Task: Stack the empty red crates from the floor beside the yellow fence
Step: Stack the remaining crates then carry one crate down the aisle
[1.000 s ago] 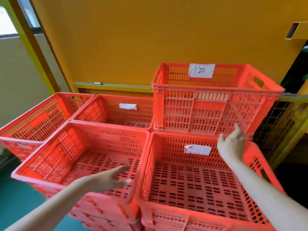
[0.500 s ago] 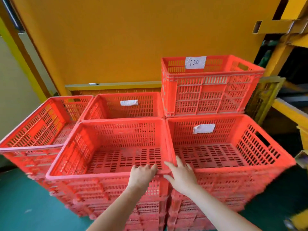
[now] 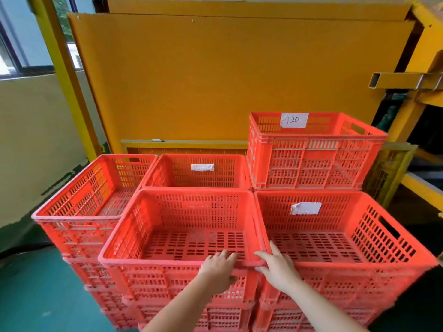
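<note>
Several stacks of empty red crates stand against the yellow fence panel [image 3: 215, 80]. The top crate of the front middle stack [image 3: 153, 224] is nearest me. My left hand [image 3: 217, 268] grips its near rim, fingers curled over the edge. My right hand [image 3: 276, 268] holds the same rim at its right corner, thumb below and fingers above, beside the front right crate [image 3: 383, 238] with a white label. Behind that, a crate labelled "120" [image 3: 311, 161] sits one level higher than the others.
A back middle crate [image 3: 199, 176] and a far left crate stack [image 3: 91, 192] flank the front ones. Yellow mesh fencing [image 3: 388, 171] and a yellow steel frame [image 3: 407, 80] stand at the right. The floor [image 3: 36, 295] is green, with a pale wall at left.
Both hands came back from reaching over the crates to the near rim of the front middle crate and stay there. My view has pulled back and risen.
</note>
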